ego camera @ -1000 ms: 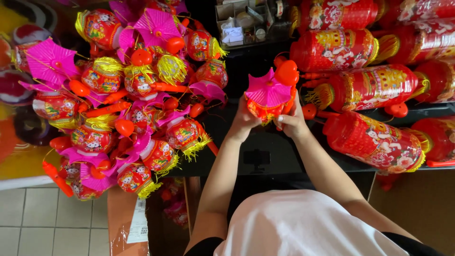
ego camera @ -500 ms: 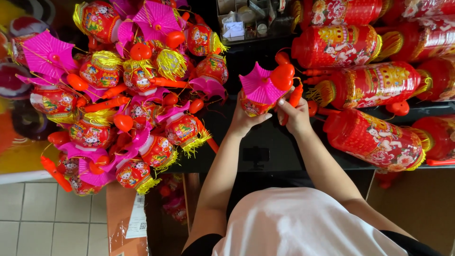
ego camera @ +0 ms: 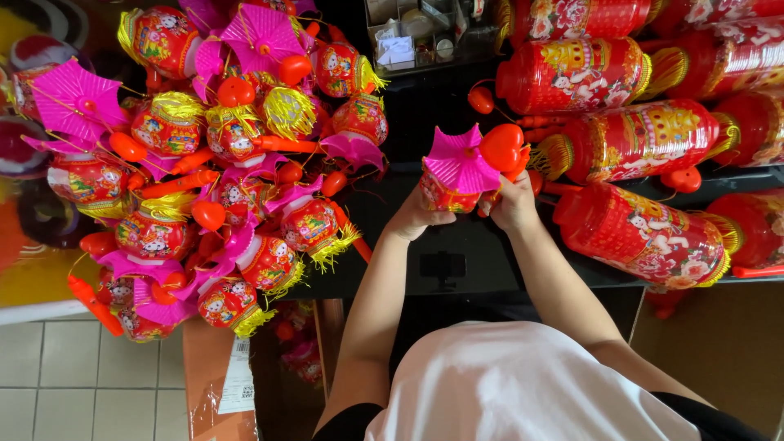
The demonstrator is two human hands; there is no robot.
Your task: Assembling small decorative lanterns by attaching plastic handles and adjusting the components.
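Both my hands hold one small toy lantern (ego camera: pixel 454 173) above the dark table (ego camera: pixel 457 261). It has a red patterned drum body, a pink folded-paper top and a red plastic handle with a round knob (ego camera: pixel 502 147). My left hand (ego camera: pixel 416 214) cups the drum from below on its left side. My right hand (ego camera: pixel 513 204) grips the red handle part at the lantern's right, fingers closed around it. A white-shirted torso fills the lower middle of the view.
A dense heap of similar pink-and-red lanterns with yellow fringes (ego camera: pixel 212 171) lies at the left. Large red cylindrical lanterns (ego camera: pixel 645 233) are stacked at the right. A small tray of bits (ego camera: pixel 412 37) stands at the back. A cardboard box (ego camera: pixel 220 376) sits on the tiled floor.
The lantern in my hands has turned slightly and shifted a little left; its pink top now faces the camera more, and the red knob sits at its upper right.
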